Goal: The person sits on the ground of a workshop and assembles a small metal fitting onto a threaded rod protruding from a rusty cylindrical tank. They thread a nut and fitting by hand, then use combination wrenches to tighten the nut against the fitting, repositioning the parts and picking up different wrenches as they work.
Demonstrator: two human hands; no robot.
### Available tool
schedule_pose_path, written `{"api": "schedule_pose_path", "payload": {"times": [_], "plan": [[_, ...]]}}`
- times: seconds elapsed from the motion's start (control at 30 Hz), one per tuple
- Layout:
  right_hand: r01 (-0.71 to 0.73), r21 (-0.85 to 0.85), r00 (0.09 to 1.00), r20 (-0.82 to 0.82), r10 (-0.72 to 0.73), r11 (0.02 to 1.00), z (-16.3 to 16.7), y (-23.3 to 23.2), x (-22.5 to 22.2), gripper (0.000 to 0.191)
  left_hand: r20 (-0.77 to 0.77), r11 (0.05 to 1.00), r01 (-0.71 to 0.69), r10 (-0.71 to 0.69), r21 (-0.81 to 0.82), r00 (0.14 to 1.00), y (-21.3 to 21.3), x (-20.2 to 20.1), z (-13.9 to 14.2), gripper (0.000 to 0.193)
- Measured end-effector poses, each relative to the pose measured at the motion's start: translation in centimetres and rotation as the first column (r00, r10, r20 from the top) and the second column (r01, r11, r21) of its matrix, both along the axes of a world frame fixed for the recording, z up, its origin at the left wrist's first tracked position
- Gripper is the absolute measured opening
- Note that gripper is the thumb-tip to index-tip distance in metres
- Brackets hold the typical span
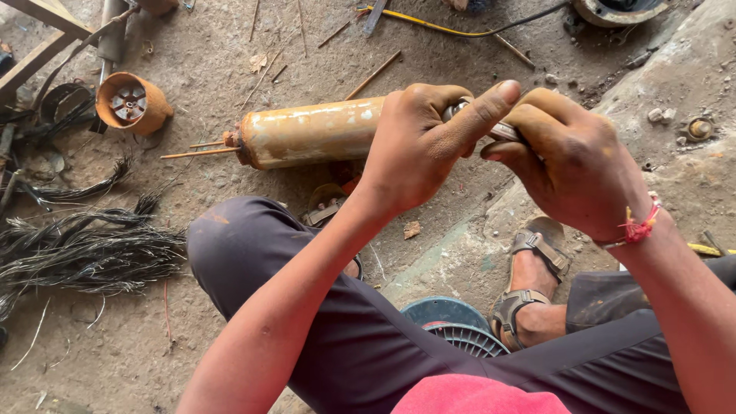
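A long rusty metal cylinder [310, 135] with thin rods sticking out of its left end is held level above the dirt floor. My left hand [422, 142] wraps around its right end, thumb stretched along the top. My right hand [571, 157], with a red thread band at the wrist, pinches a thin shiny metal piece [502, 130] at that same end. What lies between the two hands is mostly hidden by my fingers.
A bundle of dark wires [84, 249] lies at the left. A small rusty cup-shaped part [132, 102] sits upper left beside a wooden frame [42, 31]. A yellow cable [429, 27] runs along the top. A blue ribbed disc [452, 326] rests by my sandalled foot [533, 287].
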State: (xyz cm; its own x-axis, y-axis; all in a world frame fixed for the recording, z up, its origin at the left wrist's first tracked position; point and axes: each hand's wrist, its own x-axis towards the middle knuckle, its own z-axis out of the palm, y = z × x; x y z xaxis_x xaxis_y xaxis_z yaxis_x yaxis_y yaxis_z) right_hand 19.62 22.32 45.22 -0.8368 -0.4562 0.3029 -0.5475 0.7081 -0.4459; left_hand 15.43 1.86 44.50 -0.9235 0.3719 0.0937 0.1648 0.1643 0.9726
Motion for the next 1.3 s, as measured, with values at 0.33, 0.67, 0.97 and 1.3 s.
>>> {"api": "schedule_pose_path", "payload": {"times": [0.33,0.67,0.97,1.3], "plan": [[0.104,-0.104,0.995,0.005,-0.104,0.989,-0.9,-1.1,0.4,0.027,0.212,0.935,0.01,-0.09,0.355,0.973,-0.7,-1.0,-0.6,0.057],[0.262,-0.199,0.965,0.048,-0.258,0.944,-0.5,-1.9,1.2,0.038,0.018,0.916,0.121,-0.139,0.384,0.99,-1.8,-0.8,-0.3,0.032],[0.186,-0.274,0.982,0.087,-0.168,0.943,1.5,-1.7,1.3,0.024,0.165,0.875,0.105,-0.206,0.473,0.965,-1.8,-0.7,-1.0,0.033],[0.118,-0.221,0.992,0.064,-0.107,0.968,2.8,-0.4,0.8,0.02,0.088,0.762,0.219,-0.339,0.609,0.936,-1.5,-1.3,-1.8,0.038]]}}
